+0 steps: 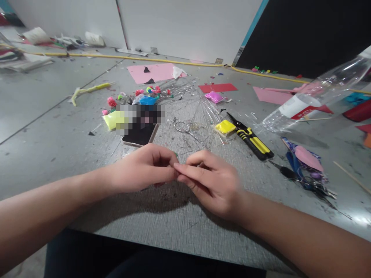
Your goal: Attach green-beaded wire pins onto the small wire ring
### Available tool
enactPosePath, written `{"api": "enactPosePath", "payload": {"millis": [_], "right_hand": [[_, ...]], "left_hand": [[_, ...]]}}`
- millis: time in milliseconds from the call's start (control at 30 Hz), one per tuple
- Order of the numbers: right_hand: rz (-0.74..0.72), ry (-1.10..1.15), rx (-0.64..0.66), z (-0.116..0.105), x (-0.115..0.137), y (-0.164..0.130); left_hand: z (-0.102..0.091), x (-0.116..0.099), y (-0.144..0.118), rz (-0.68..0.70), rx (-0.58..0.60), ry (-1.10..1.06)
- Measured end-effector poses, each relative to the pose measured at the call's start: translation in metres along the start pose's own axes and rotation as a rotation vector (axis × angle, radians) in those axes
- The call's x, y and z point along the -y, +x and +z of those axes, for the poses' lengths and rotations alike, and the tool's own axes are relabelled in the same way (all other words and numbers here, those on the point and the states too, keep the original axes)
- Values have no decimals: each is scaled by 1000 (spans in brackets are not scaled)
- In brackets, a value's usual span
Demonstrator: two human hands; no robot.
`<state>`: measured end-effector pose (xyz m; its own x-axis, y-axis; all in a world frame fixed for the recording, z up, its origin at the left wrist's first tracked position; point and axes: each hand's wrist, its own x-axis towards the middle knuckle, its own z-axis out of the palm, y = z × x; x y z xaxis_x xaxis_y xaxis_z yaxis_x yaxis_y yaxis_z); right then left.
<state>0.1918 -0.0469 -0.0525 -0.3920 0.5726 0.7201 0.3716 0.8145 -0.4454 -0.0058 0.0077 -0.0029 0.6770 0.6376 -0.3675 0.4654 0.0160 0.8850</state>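
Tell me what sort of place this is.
Probably a craft or hobby worktable: a scuffed grey table strewn with packets of coloured clay, pink paper sheets and yellow-handled cutters.

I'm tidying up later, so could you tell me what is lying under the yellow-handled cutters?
Under the cutters only the grey table shows; a yellow packet sits by the blades. Anything directly beneath the handles is hidden.

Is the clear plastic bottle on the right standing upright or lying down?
Lying down. The clear plastic bottle rests on its side on the grey table, its length slanting toward the upper right. Whether it holds any liquid, I cannot tell.
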Motion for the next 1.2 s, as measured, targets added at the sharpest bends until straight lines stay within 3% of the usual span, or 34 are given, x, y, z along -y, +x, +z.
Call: {"api": "enactPosePath", "payload": {"millis": [167, 400, 633, 900, 1200], "right_hand": [[-4, 47, 10, 0, 1, 0], [135, 248, 5, 1, -1, 2], [289, 356, -43, 2, -5, 4], [429, 513, 11, 3, -5, 7], [823, 653, 108, 4, -5, 6]], "left_hand": [[-1, 0, 0, 19, -9, -80], [-2, 3, -2, 7, 2, -77], [-3, 1, -3, 7, -1, 41], [1, 5, -3, 172, -44, 250], [1, 9, -2, 252, -39, 352]]}}
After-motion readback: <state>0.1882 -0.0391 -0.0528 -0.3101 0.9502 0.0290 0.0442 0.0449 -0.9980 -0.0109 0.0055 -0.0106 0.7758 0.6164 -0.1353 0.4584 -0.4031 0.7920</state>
